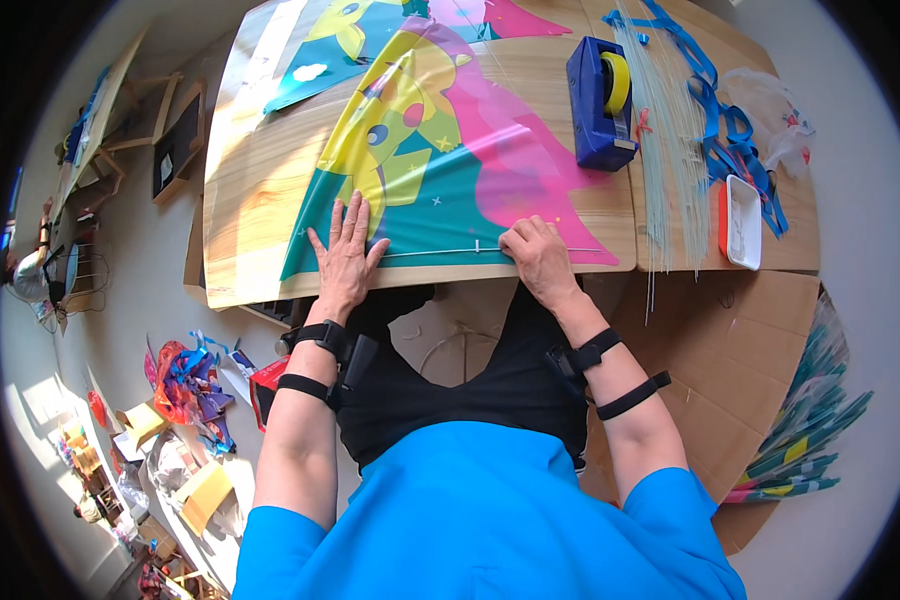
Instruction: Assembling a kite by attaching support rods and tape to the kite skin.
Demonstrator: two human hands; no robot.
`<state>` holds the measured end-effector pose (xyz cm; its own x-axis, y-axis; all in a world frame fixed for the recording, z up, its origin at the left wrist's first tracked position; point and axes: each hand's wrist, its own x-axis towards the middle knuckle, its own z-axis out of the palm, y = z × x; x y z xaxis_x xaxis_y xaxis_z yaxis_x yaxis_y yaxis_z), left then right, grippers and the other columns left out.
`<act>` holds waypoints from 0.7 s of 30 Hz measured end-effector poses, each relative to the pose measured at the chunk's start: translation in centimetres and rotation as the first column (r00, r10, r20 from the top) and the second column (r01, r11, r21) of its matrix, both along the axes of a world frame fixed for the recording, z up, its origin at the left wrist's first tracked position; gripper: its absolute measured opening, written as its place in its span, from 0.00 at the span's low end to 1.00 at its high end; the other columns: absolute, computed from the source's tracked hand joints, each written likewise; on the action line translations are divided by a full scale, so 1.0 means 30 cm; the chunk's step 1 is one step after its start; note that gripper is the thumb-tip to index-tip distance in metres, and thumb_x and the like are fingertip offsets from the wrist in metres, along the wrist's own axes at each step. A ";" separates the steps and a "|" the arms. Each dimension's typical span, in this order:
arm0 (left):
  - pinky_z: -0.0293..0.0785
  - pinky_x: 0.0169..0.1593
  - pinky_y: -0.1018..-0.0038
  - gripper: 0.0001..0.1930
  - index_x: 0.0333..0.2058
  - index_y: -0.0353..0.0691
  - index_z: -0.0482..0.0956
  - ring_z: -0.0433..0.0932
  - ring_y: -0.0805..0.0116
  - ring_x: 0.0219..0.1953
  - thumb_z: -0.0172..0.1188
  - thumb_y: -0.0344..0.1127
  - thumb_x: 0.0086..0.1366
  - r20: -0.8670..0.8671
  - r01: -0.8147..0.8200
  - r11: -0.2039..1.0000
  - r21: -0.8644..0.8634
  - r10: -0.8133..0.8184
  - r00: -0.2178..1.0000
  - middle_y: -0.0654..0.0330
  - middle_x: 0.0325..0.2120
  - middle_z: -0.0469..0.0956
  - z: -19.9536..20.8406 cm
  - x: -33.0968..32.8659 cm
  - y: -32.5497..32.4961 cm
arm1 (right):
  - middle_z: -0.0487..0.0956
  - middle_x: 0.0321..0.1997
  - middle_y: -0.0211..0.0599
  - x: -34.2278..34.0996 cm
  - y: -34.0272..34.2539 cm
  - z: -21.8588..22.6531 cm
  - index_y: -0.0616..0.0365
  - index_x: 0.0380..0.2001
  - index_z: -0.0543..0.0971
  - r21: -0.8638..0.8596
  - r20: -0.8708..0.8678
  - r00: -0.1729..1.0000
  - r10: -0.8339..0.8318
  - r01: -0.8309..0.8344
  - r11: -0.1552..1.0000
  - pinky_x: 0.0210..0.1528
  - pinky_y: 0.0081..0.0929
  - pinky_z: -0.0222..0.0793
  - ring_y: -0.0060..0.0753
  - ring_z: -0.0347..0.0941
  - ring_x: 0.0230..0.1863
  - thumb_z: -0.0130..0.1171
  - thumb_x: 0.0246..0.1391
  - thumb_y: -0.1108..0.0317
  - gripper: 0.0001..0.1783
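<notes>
A printed kite sheet (448, 195) in green, yellow and pink lies on the wooden table before me, its long edge toward my body. Along that edge runs a thin white rod (425, 252), with a small white piece (477, 246) standing on it near the middle. My left hand (344, 260) rests flat on the sheet's left part, fingers spread. Farther right, my right hand (542, 256) has its fingers curled and pinched at the rod, which shows again beyond them. The fingertips' exact grip is partly hidden.
A blue tape dispenser (598, 110) with yellow tape stands right of the sheet. Beyond it lie a bundle of thin clear rods (670, 150), blue ribbon (708, 105), a white tray (742, 222) and a plastic bag (775, 110). More kite sheets (335, 50) lie at the back.
</notes>
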<state>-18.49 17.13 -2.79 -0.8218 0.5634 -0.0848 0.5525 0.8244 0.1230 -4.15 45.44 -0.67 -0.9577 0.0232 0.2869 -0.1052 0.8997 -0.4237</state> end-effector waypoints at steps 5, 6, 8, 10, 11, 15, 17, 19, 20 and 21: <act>0.33 0.68 0.38 0.36 0.69 0.54 0.51 0.39 0.63 0.73 0.51 0.56 0.67 -0.007 0.005 0.999 -0.046 -0.005 1.000 0.70 0.72 0.44 0.045 -0.036 -0.056 | 0.72 0.31 0.34 -0.060 -0.061 -0.005 0.53 0.28 0.74 0.052 0.016 1.000 -0.009 0.008 0.999 0.42 0.35 0.66 0.38 0.70 0.39 0.54 0.48 0.71 0.02; 0.33 0.69 0.40 0.35 0.69 0.54 0.52 0.40 0.63 0.73 0.51 0.55 0.67 -0.047 0.046 0.998 0.035 -0.045 0.998 0.68 0.71 0.46 0.051 -0.026 -0.052 | 0.72 0.31 0.34 -0.057 -0.063 -0.005 0.53 0.28 0.74 0.074 0.031 0.999 -0.014 0.012 0.997 0.43 0.35 0.65 0.38 0.70 0.40 0.54 0.47 0.71 0.02; 0.33 0.70 0.44 0.33 0.68 0.53 0.56 0.43 0.62 0.73 0.52 0.53 0.67 -0.145 0.128 0.976 0.175 -0.103 0.984 0.66 0.70 0.49 0.083 -0.007 -0.046 | 0.72 0.31 0.34 -0.058 -0.074 -0.001 0.53 0.28 0.74 0.091 0.046 0.999 -0.023 0.018 0.996 0.43 0.35 0.65 0.38 0.70 0.40 0.54 0.47 0.71 0.03; 0.33 0.71 0.48 0.29 0.66 0.52 0.59 0.45 0.60 0.72 0.51 0.48 0.69 -0.182 0.046 0.963 0.267 0.003 0.983 0.64 0.69 0.53 0.096 0.002 -0.056 | 0.72 0.31 0.34 -0.037 -0.051 0.010 0.53 0.29 0.74 0.080 0.046 0.999 -0.027 0.023 0.997 0.43 0.35 0.65 0.38 0.70 0.40 0.54 0.47 0.72 0.03; 0.33 0.71 0.47 0.28 0.66 0.52 0.59 0.45 0.59 0.72 0.51 0.47 0.69 -0.181 -0.033 0.944 0.329 0.097 0.979 0.63 0.69 0.53 0.079 -0.005 -0.081 | 0.72 0.31 0.34 -0.033 -0.047 0.016 0.53 0.28 0.74 0.072 0.034 0.999 -0.025 0.022 0.997 0.42 0.35 0.65 0.38 0.70 0.40 0.54 0.47 0.72 0.03; 0.28 0.69 0.42 0.30 0.68 0.51 0.56 0.46 0.55 0.72 0.47 0.50 0.71 -0.017 -0.233 0.972 -0.018 0.233 0.972 0.61 0.70 0.51 0.036 -0.105 -0.183 | 0.71 0.31 0.34 -0.045 -0.049 0.017 0.53 0.27 0.74 0.066 0.048 0.999 -0.009 0.006 0.998 0.42 0.35 0.65 0.38 0.70 0.39 0.54 0.47 0.72 0.02; 0.24 0.68 0.40 0.31 0.68 0.51 0.54 0.47 0.54 0.71 0.45 0.53 0.71 0.039 -0.254 0.966 -0.034 0.256 0.966 0.60 0.70 0.50 0.047 -0.145 -0.203 | 0.71 0.30 0.34 -0.059 -0.055 0.011 0.53 0.27 0.73 0.059 0.036 0.999 -0.006 0.004 0.998 0.41 0.36 0.65 0.38 0.70 0.39 0.54 0.47 0.72 0.02; 0.22 0.68 0.39 0.31 0.68 0.51 0.54 0.47 0.54 0.71 0.45 0.53 0.71 -0.041 -0.262 0.953 -0.150 0.259 0.965 0.60 0.70 0.50 0.064 -0.155 -0.208 | 0.71 0.30 0.34 -0.079 -0.059 0.006 0.53 0.27 0.73 0.051 0.023 1.000 0.000 -0.001 0.999 0.41 0.36 0.65 0.39 0.69 0.38 0.54 0.47 0.72 0.02; 0.26 0.68 0.39 0.31 0.67 0.49 0.57 0.48 0.56 0.71 0.51 0.48 0.69 -0.056 -0.271 0.961 -0.060 0.268 0.962 0.60 0.69 0.52 0.056 -0.154 -0.215 | 0.71 0.30 0.34 -0.089 -0.063 0.006 0.53 0.27 0.73 0.049 0.021 1.000 0.000 -0.001 0.999 0.41 0.36 0.64 0.39 0.69 0.38 0.54 0.47 0.73 0.02; 0.29 0.69 0.39 0.30 0.66 0.48 0.58 0.49 0.56 0.71 0.53 0.45 0.67 -0.073 -0.249 0.968 0.000 0.248 0.966 0.60 0.69 0.53 0.060 -0.152 -0.217 | 0.71 0.30 0.34 -0.098 -0.067 0.007 0.53 0.27 0.73 0.047 0.020 1.000 0.000 -0.001 0.999 0.41 0.36 0.64 0.39 0.69 0.38 0.54 0.47 0.73 0.02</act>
